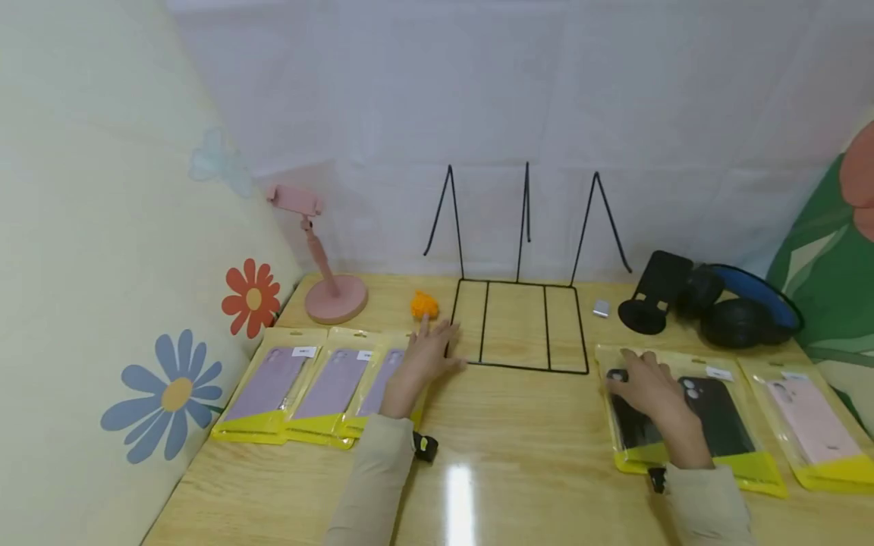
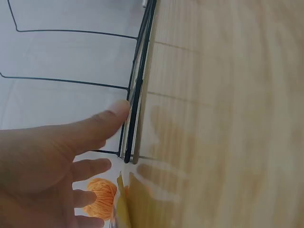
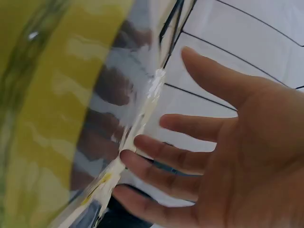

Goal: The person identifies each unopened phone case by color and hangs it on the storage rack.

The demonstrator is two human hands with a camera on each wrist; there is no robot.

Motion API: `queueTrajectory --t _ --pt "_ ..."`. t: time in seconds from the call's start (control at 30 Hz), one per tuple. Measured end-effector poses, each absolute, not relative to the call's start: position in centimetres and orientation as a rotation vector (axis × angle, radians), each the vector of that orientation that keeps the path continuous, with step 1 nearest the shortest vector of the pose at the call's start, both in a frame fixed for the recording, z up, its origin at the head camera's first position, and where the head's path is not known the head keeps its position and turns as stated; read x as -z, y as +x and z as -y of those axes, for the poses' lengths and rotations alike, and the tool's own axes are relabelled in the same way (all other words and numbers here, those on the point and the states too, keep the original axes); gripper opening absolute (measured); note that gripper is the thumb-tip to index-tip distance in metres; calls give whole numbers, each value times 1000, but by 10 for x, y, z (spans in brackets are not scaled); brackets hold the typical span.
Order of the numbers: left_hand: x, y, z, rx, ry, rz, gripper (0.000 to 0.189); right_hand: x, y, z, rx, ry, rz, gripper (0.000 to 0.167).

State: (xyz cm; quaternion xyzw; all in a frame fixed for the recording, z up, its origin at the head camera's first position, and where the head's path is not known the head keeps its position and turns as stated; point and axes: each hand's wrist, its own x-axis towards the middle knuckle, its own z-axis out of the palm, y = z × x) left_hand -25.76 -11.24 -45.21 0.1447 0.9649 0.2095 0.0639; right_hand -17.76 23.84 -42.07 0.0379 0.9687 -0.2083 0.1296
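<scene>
My left hand (image 1: 422, 364) hovers with spread fingers beside the front left corner of a black wire rack (image 1: 549, 369). In the left wrist view the thumb points at the rack's bars, and the hand holds nothing. Just beyond its fingertips sits an orange yarn-like ball (image 2: 101, 199). Its wrist overlaps the rightmost of 3 packaged lilac phone cases (image 1: 378, 387). My right hand (image 1: 652, 388) is over two packaged black phone cases (image 1: 720, 417), hiding part of the left one. Its fingers are loosely extended near the clear and yellow packaging (image 3: 71, 104); whether they touch it is unclear.
A pink phone stand (image 1: 336, 298) stands at the back left. Toward the back right are a small silver piece (image 1: 601, 309), a black phone stand (image 1: 661, 282) and black headphones (image 1: 740, 322). A packaged pink phone case (image 1: 815, 425) lies at the far right. A white sheet hangs behind.
</scene>
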Motion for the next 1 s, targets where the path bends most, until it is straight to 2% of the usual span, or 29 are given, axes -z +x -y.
queueTrajectory --t 0.2,0.37,0.8,1.0 --pt "453 -256 112 -566 381 -2882 72 426 -177 -255 512 254 -2741 88" --pt "456 -257 113 -543 368 -2884 66 424 -176 -255 422 263 -2727 99" --pt "456 -260 109 -569 364 -2942 60 431 -173 -242 405 307 -2766 96" --pt "457 -259 111 -576 361 -2951 60 433 -176 -244 520 340 -2782 103"
